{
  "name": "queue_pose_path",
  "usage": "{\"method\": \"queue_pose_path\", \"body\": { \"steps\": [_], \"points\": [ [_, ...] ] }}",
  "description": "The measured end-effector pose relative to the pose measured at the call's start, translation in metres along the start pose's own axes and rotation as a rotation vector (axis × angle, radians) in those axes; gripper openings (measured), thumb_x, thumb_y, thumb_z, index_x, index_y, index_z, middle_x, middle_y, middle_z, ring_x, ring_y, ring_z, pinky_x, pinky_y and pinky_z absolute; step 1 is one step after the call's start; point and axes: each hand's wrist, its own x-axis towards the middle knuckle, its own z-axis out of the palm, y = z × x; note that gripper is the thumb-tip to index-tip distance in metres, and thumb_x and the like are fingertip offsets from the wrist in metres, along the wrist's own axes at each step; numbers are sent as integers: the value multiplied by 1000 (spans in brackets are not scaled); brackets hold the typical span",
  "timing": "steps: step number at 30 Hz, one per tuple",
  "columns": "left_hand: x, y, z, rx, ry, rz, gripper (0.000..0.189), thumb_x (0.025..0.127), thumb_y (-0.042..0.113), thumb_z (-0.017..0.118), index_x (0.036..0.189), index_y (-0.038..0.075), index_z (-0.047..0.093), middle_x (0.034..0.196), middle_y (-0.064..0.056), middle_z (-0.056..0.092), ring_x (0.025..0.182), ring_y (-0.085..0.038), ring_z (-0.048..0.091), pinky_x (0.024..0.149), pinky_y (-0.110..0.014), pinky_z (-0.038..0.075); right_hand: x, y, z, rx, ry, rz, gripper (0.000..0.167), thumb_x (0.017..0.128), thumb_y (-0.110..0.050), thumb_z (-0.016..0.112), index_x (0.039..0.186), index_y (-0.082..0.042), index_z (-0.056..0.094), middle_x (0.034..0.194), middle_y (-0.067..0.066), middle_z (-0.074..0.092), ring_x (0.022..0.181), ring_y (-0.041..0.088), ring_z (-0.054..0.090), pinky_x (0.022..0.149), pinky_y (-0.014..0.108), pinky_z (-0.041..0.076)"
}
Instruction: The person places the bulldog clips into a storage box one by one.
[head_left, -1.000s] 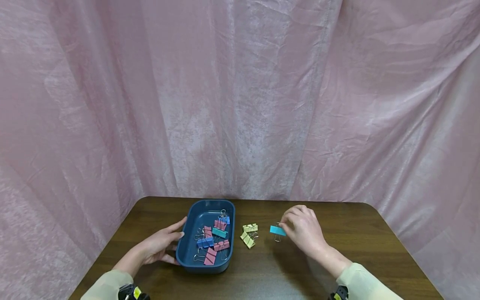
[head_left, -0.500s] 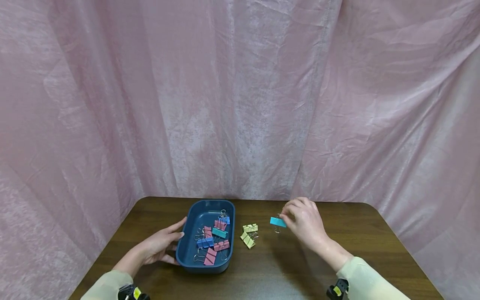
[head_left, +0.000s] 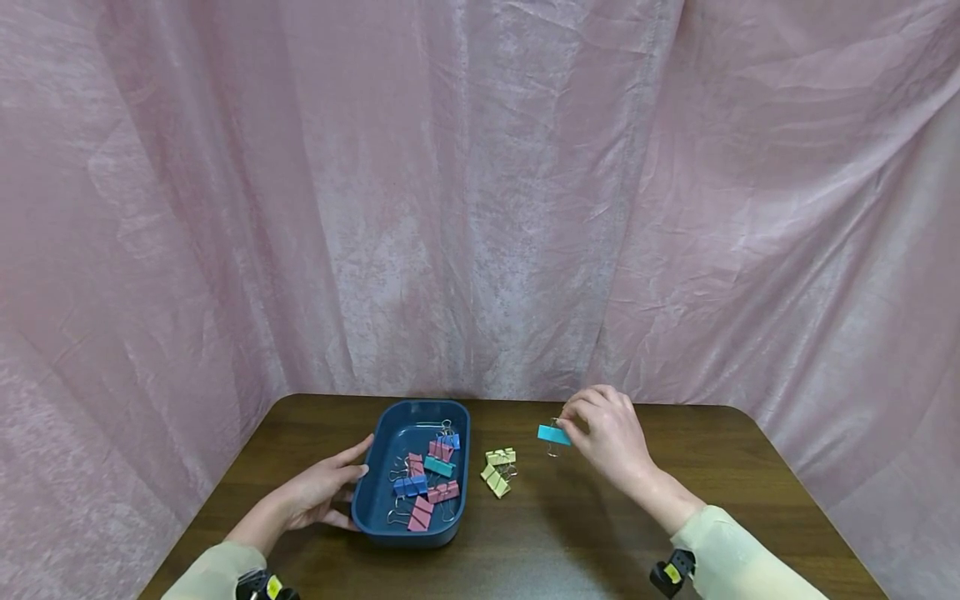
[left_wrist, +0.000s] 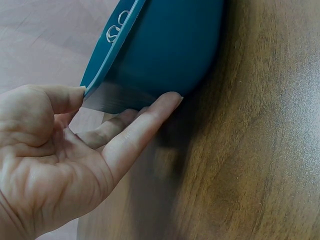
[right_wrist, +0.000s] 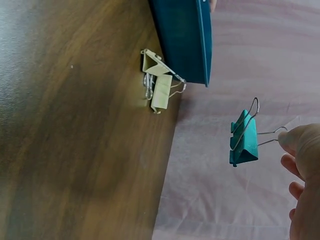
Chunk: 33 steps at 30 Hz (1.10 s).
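Observation:
A turquoise binder clip [head_left: 553,434] hangs above the table, pinched by one wire handle between the thumb and fingers of my right hand [head_left: 609,442]. In the right wrist view this clip [right_wrist: 246,141] has both handles spread out. My left hand [head_left: 318,492] lies along the left side of a blue plastic bin [head_left: 408,537]. Seen from the left wrist, the thumb [left_wrist: 70,99] touches the rim and straight fingers [left_wrist: 145,127] rest against the outer wall. Inside the bin are several binder clips: pink ones [head_left: 420,514], blue ones [head_left: 410,486] and a teal one [head_left: 438,466].
Two pale yellow binder clips [head_left: 495,480] lie together on the wooden table [head_left: 540,550], just right of the bin. A pink curtain [head_left: 480,208] hangs behind the table's far edge.
My right hand has risen and moved away toward the table's far edge, carrying the turquoise clip, lately drifting slightly left. My left hand and the bin stay in place.

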Motion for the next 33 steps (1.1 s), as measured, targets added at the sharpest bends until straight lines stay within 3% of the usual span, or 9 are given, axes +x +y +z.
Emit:
{"method": "queue_pose_path", "body": {
  "steps": [33],
  "points": [
    [0, 1, -1, -7, -40, 18, 65, 111, 22, 42, 166, 21, 7, 148, -35, 42, 115, -44, 64, 77, -64, 57, 29, -41, 20, 97, -18, -32, 12, 79, -15, 88, 82, -19, 76, 95, -7, 72, 103, 24, 61, 90, 47, 44]
  ]
}}
